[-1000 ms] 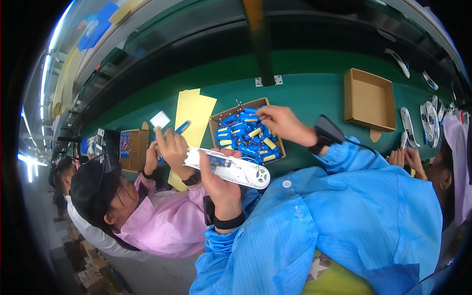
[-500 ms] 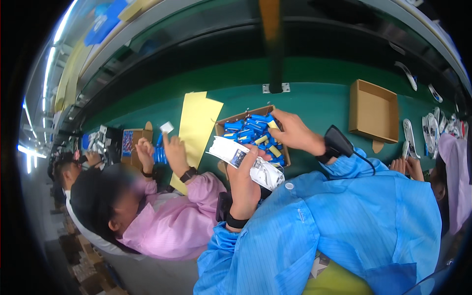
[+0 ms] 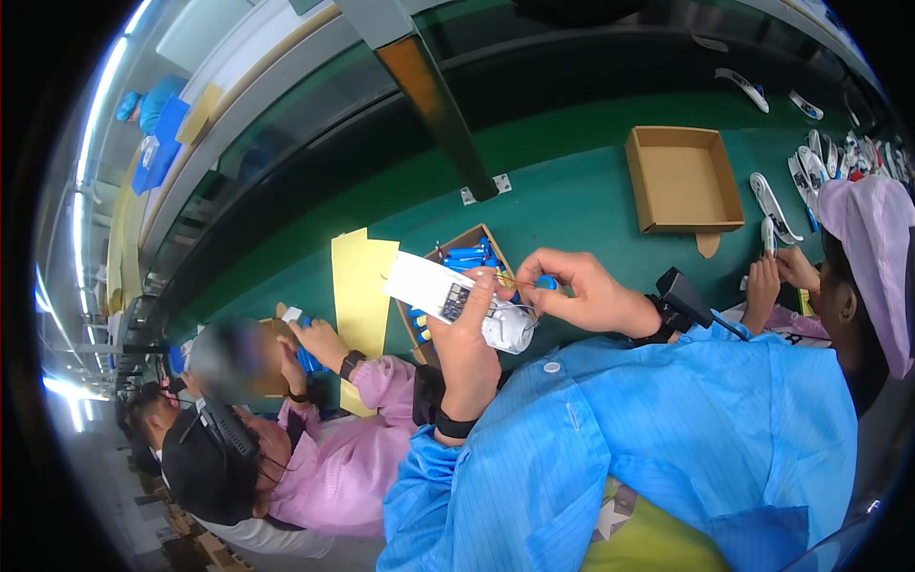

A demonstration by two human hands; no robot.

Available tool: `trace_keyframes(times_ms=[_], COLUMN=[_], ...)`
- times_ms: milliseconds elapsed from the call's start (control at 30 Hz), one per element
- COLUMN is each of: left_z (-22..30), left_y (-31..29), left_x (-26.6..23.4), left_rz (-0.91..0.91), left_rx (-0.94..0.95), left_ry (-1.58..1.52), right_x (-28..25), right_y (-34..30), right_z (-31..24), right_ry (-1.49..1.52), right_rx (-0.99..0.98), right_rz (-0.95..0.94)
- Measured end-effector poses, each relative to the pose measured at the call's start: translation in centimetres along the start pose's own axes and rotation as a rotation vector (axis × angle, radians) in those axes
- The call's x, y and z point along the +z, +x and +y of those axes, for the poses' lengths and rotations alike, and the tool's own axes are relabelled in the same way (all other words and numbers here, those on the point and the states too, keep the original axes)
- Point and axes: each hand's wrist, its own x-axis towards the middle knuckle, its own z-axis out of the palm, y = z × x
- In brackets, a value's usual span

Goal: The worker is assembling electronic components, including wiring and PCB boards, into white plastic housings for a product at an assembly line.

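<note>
A white plastic housing with a small circuit board lies in my left hand, its fingers closed round it and the thumb on top. The housing's rounded white end sticks out to the right of that hand. Between the fingertips of my right hand is a blue cylindrical battery. Thin red wire runs from the battery toward the housing. Just behind both hands sits a cardboard box of blue batteries, partly hidden by the housing and my left hand.
Yellow sheets lie left of the battery box on the green bench. A shallow cardboard box stands at the far right, near several white curved shells. Co-workers in pink sleeves sit close on both sides.
My right hand has come out of the battery box with a blue battery and moved beside the housing. The view has turned, tilting the bench. My left hand keeps hold of the housing.
</note>
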Motion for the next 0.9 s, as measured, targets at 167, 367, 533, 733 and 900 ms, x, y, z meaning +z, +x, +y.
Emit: trace_keyframes(times_ms=[167,367,533,733,900], left_z=[0.2,-0.1,0.1,0.6,0.6], left_y=[-1.1,-1.4,-1.1,-1.2,-0.6], left_x=[0.8,0.2,0.4,0.5,0.5], left_rz=[-0.039,-0.001,-0.028,-0.048,-0.012], left_rx=[0.008,0.006,0.026,0.041,0.025], left_ry=[-0.036,-0.066,-0.025,0.032,0.026], right_x=[0.9,1.3,0.2,-0.7,0.0], right_y=[0.2,0.3,0.7,1.0,1.7], right_z=[-1.9,-2.7,-2.8,-3.1,-2.7], right_ry=[0.058,-0.533,-0.583,0.214,-0.335], right_rx=[-0.051,-0.516,-0.423,0.091,-0.395], right_rz=[0.148,0.348,0.218,-0.024,0.199])
